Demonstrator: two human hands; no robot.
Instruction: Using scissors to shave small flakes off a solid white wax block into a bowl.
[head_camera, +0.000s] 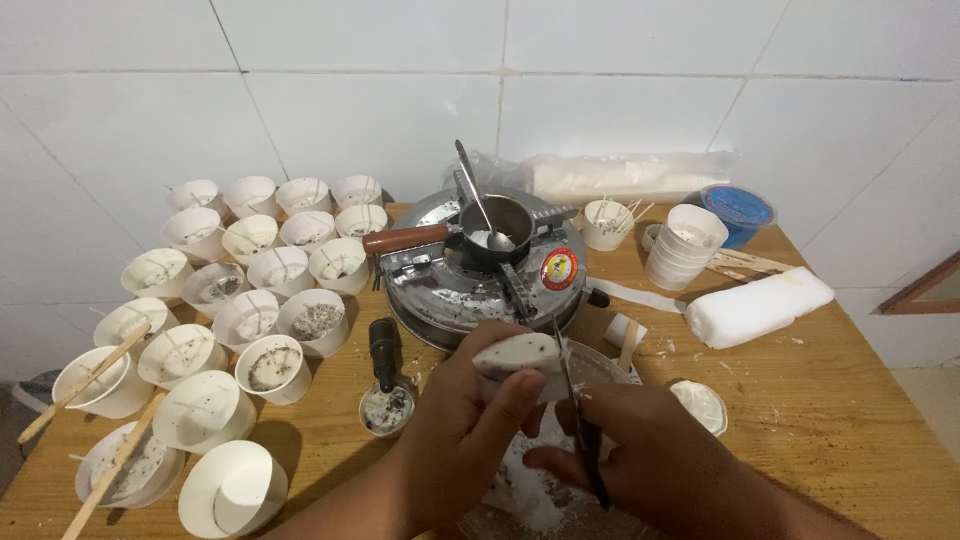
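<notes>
On the left of the wooden table (850, 420) we saw a crowd of white paper cups (250, 290), some speckled with dark bits inside, and flat wooden sticks (85, 382) lay across a few of the nearest ones. Just right of them stood a small black-handled ladle (384, 385) with its cup full of grey-flecked white stuff. Our left hand (460, 430) was clamped around a white wedge-shaped lump of wax (517, 354), thumb pressed over its front, holding it above a clear round bowl (600, 368) with white shavings in it. Behind the lump sat a round silver stove (470, 285) carrying a small dark saucepan with a brown wooden handle (500, 225) and a metal spoon (478, 200) standing in it. Our right hand (650, 455) was closed around a thin dark-handled knife (580, 420), whose blade rose beside the lump. Farther right stood a stack of white cups (685, 245), a blue-lidded tub (738, 210) and a long white wax block (760, 305).
</notes>
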